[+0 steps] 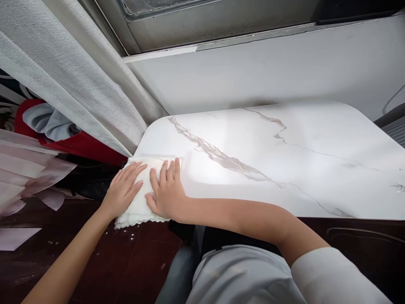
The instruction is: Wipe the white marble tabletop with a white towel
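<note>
A white fluffy cloth (139, 213) lies at the left end of a white marble-patterned table (284, 147), its scalloped front edge hanging past the tabletop. My left hand (122, 192) rests flat on the cloth's left part, fingers stretched out. On the right part of the same cloth lies my right hand (167, 190), palm down with its fingers spread. A narrow strip of cloth shows between the two hands.
A grey-white curtain (85, 71) hangs by the table's left end. Behind the table runs a white wall panel (253, 71) below a window frame (190, 27). A red bag (91, 143) with grey fabric (47, 120) stands at left, above a dark red floor (126, 266).
</note>
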The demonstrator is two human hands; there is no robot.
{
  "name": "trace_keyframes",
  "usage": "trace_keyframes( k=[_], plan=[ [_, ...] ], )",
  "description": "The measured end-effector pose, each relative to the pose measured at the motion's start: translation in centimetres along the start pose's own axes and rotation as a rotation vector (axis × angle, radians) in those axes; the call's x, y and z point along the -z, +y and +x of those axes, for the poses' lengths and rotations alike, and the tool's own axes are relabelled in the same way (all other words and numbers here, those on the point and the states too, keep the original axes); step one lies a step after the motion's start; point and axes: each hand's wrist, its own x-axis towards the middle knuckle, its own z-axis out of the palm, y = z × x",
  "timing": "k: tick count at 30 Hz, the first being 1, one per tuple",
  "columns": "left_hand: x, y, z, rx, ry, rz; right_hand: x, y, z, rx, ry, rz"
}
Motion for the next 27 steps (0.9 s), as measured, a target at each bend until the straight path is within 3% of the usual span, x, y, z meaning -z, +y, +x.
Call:
trace_keyframes(
  k=[11,16,19,22,25,27],
  plan=[
    [0.3,1.4,-0.8,0.038,0.025,0.047,0.6,0.9,0.1,0.117,-0.071,-0.075],
    [0.3,2.5,-0.2,0.033,0.052,0.078,2.5,1.0,1.1,0.057,-0.211,-0.041],
    [0.0,3.0,0.9,-0.012,0.065,0.052,2.9,1.0,2.1,-0.028,-0.271,-0.019],
    [-0.4,3.4,2.9,-0.044,0.092,0.036,2.2,1.7,3.2,-0.127,-0.237,0.032],
    [-0.9,3.9,5.4,-0.032,0.121,0.046,1.6,3.4,4.7,-0.221,-0.186,0.137],
    [-1.2,4.2,7.2,-0.016,0.134,0.043,1.6,5.1,6.1,-0.283,-0.224,0.217]
  ],
)
